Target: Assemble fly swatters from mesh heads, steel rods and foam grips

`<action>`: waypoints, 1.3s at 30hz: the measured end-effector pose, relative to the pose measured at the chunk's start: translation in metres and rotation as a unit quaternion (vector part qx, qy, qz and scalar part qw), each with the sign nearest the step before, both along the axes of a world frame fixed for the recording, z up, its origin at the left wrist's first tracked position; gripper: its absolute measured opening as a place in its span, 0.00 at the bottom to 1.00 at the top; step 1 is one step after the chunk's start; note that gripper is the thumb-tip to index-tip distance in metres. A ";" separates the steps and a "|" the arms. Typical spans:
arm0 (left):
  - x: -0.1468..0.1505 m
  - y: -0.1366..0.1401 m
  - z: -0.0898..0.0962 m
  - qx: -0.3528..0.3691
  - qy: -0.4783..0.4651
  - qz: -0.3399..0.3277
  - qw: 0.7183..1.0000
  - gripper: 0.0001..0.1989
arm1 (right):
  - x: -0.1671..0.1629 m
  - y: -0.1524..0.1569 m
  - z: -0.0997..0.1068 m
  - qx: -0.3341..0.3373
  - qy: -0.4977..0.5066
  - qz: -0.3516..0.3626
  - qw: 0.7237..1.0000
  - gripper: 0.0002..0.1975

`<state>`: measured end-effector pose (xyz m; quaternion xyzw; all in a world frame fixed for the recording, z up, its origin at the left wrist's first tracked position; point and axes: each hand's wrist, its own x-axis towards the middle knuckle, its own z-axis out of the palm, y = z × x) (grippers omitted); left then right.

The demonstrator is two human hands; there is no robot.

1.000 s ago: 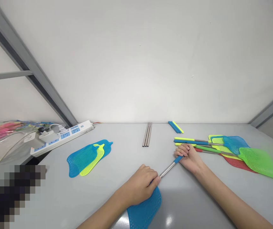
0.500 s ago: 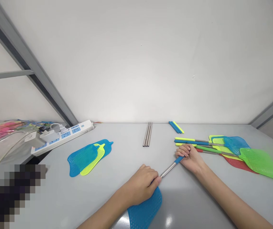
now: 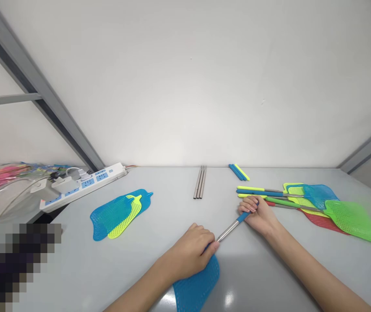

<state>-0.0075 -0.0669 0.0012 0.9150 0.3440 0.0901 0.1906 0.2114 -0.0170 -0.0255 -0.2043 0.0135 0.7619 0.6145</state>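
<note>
A blue fly swatter point(image 3: 198, 284) stretches between my two hands, its mesh head toward me. My left hand point(image 3: 193, 251) is closed round the neck where the head meets the metal rod, and it hides that joint. Around the blue grip at the other end, the fingers of my right hand point(image 3: 256, 214) are wrapped. A short length of the silver rod point(image 3: 228, 230) shows between the hands. Just beyond my right hand lies a pile of fly swatters with yellow, blue, green and red parts, including a green mesh head point(image 3: 356, 221).
Loose blue and yellow swatter heads point(image 3: 115, 216) overlap on the left of the grey table point(image 3: 166, 190). Several metal rods point(image 3: 200, 182) lie at the centre back, with blue and yellow grips point(image 3: 239, 172) to their right. A white power strip point(image 3: 86, 184) with plugs sits at the left edge.
Both hands keep the same hold on the blue fly swatter. The view has shifted very slightly; nothing on the table has visibly moved.
</note>
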 end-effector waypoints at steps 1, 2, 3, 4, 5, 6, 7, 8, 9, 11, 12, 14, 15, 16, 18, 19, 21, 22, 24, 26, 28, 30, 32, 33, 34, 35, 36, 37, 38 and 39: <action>0.000 0.000 0.000 0.001 0.001 -0.001 1.000 0.14 | 0.000 0.000 0.000 -0.001 -0.001 0.001 1.000 0.13; 0.000 0.000 0.000 0.002 0.002 -0.003 1.000 0.14 | 0.000 0.000 0.000 -0.002 -0.002 0.002 1.000 0.12; 0.000 0.001 0.000 0.004 0.003 -0.005 1.000 0.14 | 0.000 0.000 0.000 -0.002 -0.003 0.003 1.000 0.12; 0.000 0.001 -0.001 0.004 0.003 -0.006 1.000 0.14 | 0.000 0.000 0.000 -0.002 -0.005 0.004 1.000 0.12; -0.001 0.001 -0.001 0.005 0.002 -0.008 1.000 0.14 | 0.000 0.000 0.000 -0.002 -0.008 0.004 1.000 0.12; -0.001 0.001 -0.001 0.005 0.002 -0.009 1.000 0.14 | 0.000 0.000 0.000 -0.003 -0.011 0.003 1.000 0.12; -0.001 0.001 -0.002 0.005 0.001 -0.009 1.000 0.14 | 0.000 0.000 0.000 -0.005 -0.015 0.003 1.000 0.12; -0.001 0.002 -0.002 0.004 0.001 -0.009 1.000 0.14 | 0.000 0.000 0.000 -0.008 -0.020 0.003 1.000 0.12; -0.001 0.002 -0.003 0.004 -0.001 -0.009 1.000 0.14 | 0.000 0.001 0.000 -0.012 -0.025 0.003 1.000 0.12; -0.001 0.002 -0.003 0.003 -0.003 -0.009 1.000 0.13 | 0.000 0.001 0.000 -0.021 -0.035 0.001 0.999 0.11; -0.001 0.002 -0.003 0.002 -0.004 -0.009 1.000 0.13 | 0.000 0.002 0.001 -0.024 -0.038 0.000 0.999 0.11; -0.001 0.002 -0.002 -0.001 -0.006 -0.008 1.000 0.13 | 0.000 0.002 0.001 -0.027 -0.041 -0.002 0.999 0.11; -0.001 0.002 -0.002 -0.002 -0.007 -0.008 1.000 0.13 | 0.000 0.002 0.001 -0.029 -0.042 -0.004 0.999 0.11; -0.001 0.002 -0.001 -0.004 -0.007 -0.009 1.000 0.14 | 0.000 0.002 0.001 -0.030 -0.042 -0.005 0.999 0.11; -0.001 0.002 0.000 -0.006 -0.010 -0.009 1.000 0.14 | 0.000 0.002 0.001 -0.031 -0.046 -0.006 0.998 0.11; -0.001 0.002 0.000 -0.006 -0.011 -0.009 1.000 0.14 | 0.000 0.001 0.001 -0.030 -0.048 -0.005 0.998 0.11; -0.001 0.002 0.000 -0.007 -0.015 -0.008 1.000 0.14 | 0.000 0.001 0.002 -0.025 -0.056 -0.001 0.998 0.10; -0.001 0.001 0.000 -0.008 -0.017 -0.008 1.000 0.15 | 0.000 0.000 0.003 -0.022 -0.058 0.001 0.998 0.10; 0.000 0.001 0.000 -0.008 -0.020 -0.007 1.000 0.15 | -0.001 0.000 0.004 -0.020 -0.059 0.001 0.998 0.10; 0.000 0.001 -0.001 -0.006 -0.021 -0.007 1.000 0.15 | -0.002 0.001 0.004 -0.026 -0.055 -0.004 0.998 0.09; 0.000 0.001 -0.002 -0.005 -0.020 -0.006 1.000 0.15 | -0.004 0.002 0.004 -0.038 -0.055 -0.016 0.998 0.08; 0.000 0.001 -0.003 -0.005 -0.019 -0.002 1.000 0.15 | -0.005 0.002 0.002 -0.042 -0.058 -0.030 0.997 0.08; 0.000 0.002 -0.004 -0.004 -0.022 0.004 1.000 0.15 | -0.006 0.003 -0.001 -0.037 -0.062 -0.043 0.996 0.07; 0.000 0.002 -0.004 -0.004 -0.023 0.005 1.000 0.14 | -0.006 0.003 -0.002 -0.033 -0.063 -0.048 0.996 0.07; 0.000 0.002 -0.004 -0.005 -0.022 0.005 1.000 0.14 | -0.007 0.003 -0.003 -0.030 -0.063 -0.049 0.996 0.07; 0.000 0.002 -0.004 -0.006 -0.022 0.004 1.000 0.14 | -0.007 0.003 -0.004 -0.028 -0.064 -0.049 0.996 0.07; 0.000 0.002 -0.003 -0.007 -0.022 0.003 1.000 0.14 | -0.007 0.002 -0.004 -0.026 -0.064 -0.047 0.997 0.07; 0.000 0.002 -0.003 -0.008 -0.022 0.002 1.000 0.15 | -0.007 0.002 -0.004 -0.023 -0.064 -0.045 0.997 0.07; 0.000 0.002 -0.003 -0.009 -0.023 0.002 1.000 0.15 | -0.008 0.001 -0.004 -0.019 -0.064 -0.042 0.997 0.07; 0.000 0.001 -0.003 -0.010 -0.024 0.003 1.000 0.15 | -0.008 0.001 -0.003 -0.014 -0.063 -0.039 0.997 0.07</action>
